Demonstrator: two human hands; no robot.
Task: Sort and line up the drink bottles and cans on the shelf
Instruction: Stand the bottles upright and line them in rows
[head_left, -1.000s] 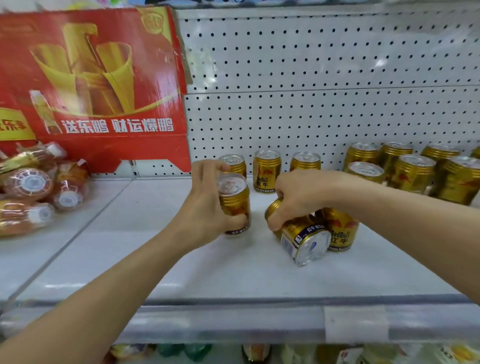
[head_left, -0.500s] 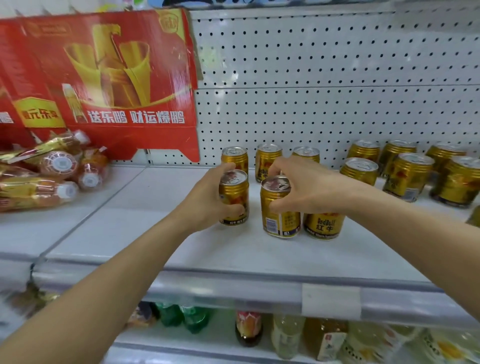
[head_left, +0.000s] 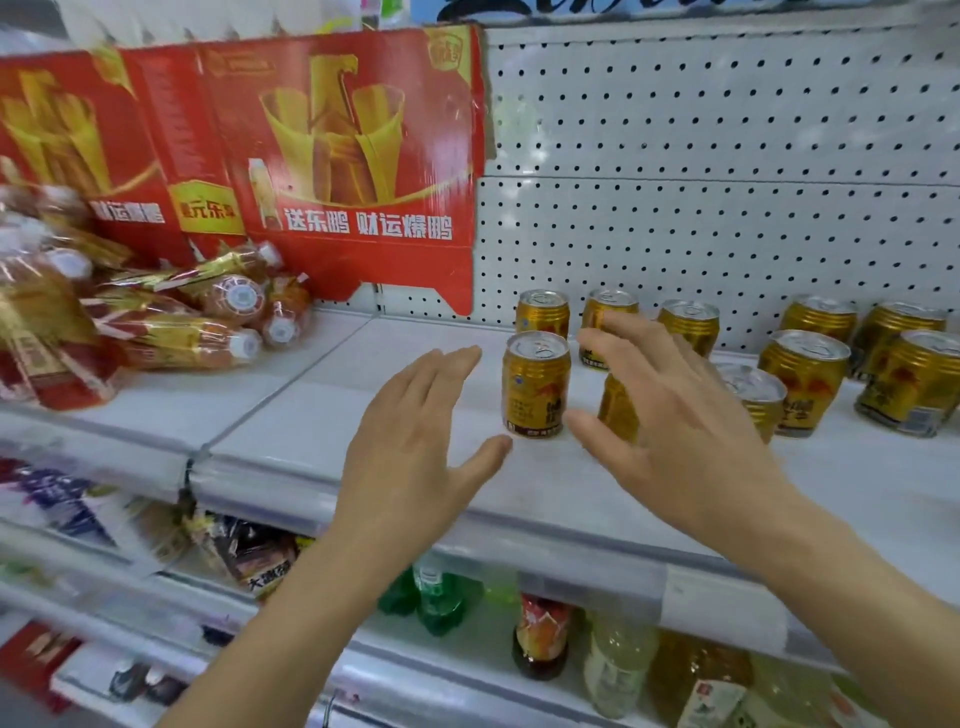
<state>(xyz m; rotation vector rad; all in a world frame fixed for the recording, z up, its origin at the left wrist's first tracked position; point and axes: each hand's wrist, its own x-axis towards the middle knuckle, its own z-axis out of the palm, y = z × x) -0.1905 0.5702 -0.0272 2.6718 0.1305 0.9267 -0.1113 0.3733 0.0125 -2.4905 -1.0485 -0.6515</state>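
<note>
Several gold drink cans stand upright on the white shelf (head_left: 322, 415). One gold can (head_left: 535, 384) stands alone at the front of the left group. Just left of it, apart from it, my left hand (head_left: 410, 441) hovers with fingers spread and holds nothing. My right hand (head_left: 670, 415) is spread too, in front of a second front can (head_left: 618, 408) that it mostly hides. Three cans line the back wall, the leftmost (head_left: 543, 312) behind the front can. More cans (head_left: 805, 379) cluster loosely at the right.
A red cardboard display box (head_left: 353, 156) stands at the back left against the pegboard. Wrapped bottles (head_left: 182, 332) lie in a pile on the left shelf. Bottles (head_left: 540, 634) stand on the lower shelf under the front rail.
Both hands have let go of the two front cans and pulled back toward me with fingers spread. The can that lay on its side now stands upright. The view has shifted.
</note>
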